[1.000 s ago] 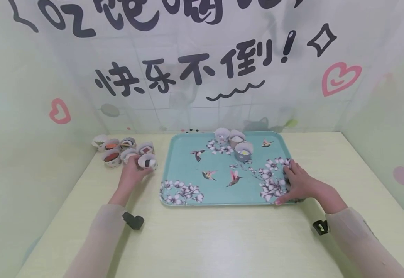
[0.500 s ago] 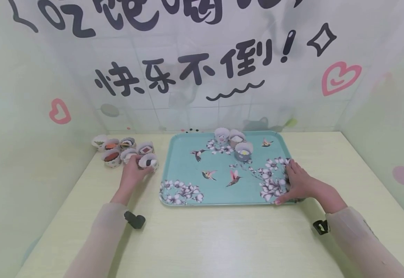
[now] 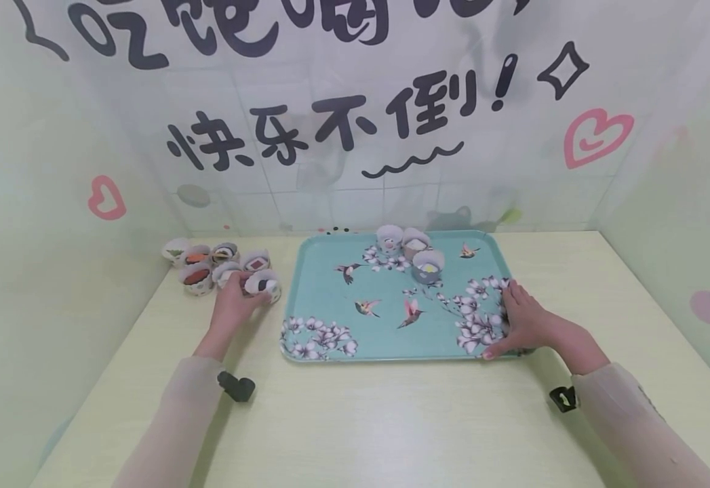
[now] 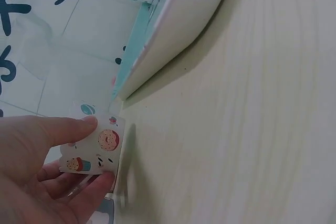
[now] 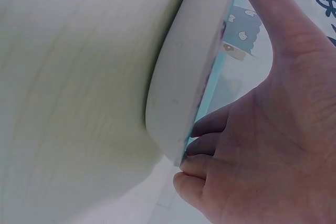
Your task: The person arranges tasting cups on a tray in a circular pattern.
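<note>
At the left of the table, my left hand (image 3: 232, 301) pinches a small paper baking cup (image 3: 263, 286) that holds something white with a dark band. In the left wrist view this cup (image 4: 108, 140) shows printed doughnuts and cupcakes, with the thumb on one side and fingers below. My right hand (image 3: 531, 322) rests spread over the right front corner of a turquoise tray (image 3: 330, 305) patterned with birds and blossoms. The right wrist view has its fingers (image 5: 197, 166) against the tray's rim, and part of a blue-grey cup (image 5: 242, 30) appears beyond.
Several filled paper cups, including one with a red filling (image 3: 196, 276), cluster left of the tray. On the tray's back part stand a white cup (image 3: 390, 238), a brownish cup (image 3: 416, 242) and a grey cup (image 3: 428, 268). A printed wall sheet (image 3: 330, 196) closes the back.
My left hand has shifted the pinched paper cup slightly to the right, towards the tray. The right hand stays at the tray's corner, and the tray has not visibly moved.
</note>
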Available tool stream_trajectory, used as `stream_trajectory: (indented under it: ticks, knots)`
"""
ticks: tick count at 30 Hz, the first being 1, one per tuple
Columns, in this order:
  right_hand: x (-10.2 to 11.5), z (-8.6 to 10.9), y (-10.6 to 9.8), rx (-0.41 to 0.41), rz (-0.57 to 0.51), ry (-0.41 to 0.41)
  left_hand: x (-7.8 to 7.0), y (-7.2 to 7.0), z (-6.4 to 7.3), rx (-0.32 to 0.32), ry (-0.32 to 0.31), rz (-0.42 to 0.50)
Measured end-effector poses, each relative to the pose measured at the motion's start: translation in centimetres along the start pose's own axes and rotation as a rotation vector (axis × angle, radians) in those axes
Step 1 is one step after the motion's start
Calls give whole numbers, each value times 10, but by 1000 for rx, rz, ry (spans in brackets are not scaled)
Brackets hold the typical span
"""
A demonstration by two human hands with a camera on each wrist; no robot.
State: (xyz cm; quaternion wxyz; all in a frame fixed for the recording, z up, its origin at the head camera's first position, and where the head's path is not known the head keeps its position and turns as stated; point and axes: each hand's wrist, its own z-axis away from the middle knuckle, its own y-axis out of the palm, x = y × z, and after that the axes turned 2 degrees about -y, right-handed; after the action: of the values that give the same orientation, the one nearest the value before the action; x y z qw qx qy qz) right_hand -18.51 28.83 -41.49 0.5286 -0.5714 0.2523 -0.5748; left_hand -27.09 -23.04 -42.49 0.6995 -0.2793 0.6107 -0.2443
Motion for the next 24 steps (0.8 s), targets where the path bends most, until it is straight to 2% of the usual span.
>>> stream_trajectory:
  ticks: [7, 15, 24]
  knots:
    - [2, 1, -2, 6, 11, -7, -3, -4, 0, -3, 27, -18]
    - [3, 2, -2, 7, 4, 7, -11, -8, 2, -1, 25, 1]
    - [2, 1, -1, 1, 16, 4, -20, -8, 3, -7, 50, -20]
